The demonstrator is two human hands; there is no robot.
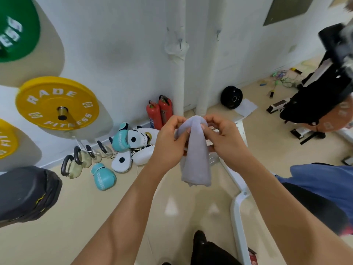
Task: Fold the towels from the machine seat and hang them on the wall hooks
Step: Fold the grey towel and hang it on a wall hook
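A folded pale lavender towel (196, 155) hangs in front of me, draped over itself and held at its top. My left hand (168, 142) pinches the towel's upper left edge, and my right hand (223, 136) pinches the upper right edge. Two metal wall hooks, one (181, 44) on the white pipe and another (218, 36) to its right, stick out of the wall above my hands; both are bare. A blue towel (322, 180) lies on the machine seat at the right.
Yellow weight plates (57, 104) hang on the left wall. Boxing gloves (103, 176), pads, kettlebells and two red fire extinguishers (160, 111) crowd the floor by the wall. A white machine frame (238, 203) runs below my right arm. A black weight plate (231, 97) leans against the wall.
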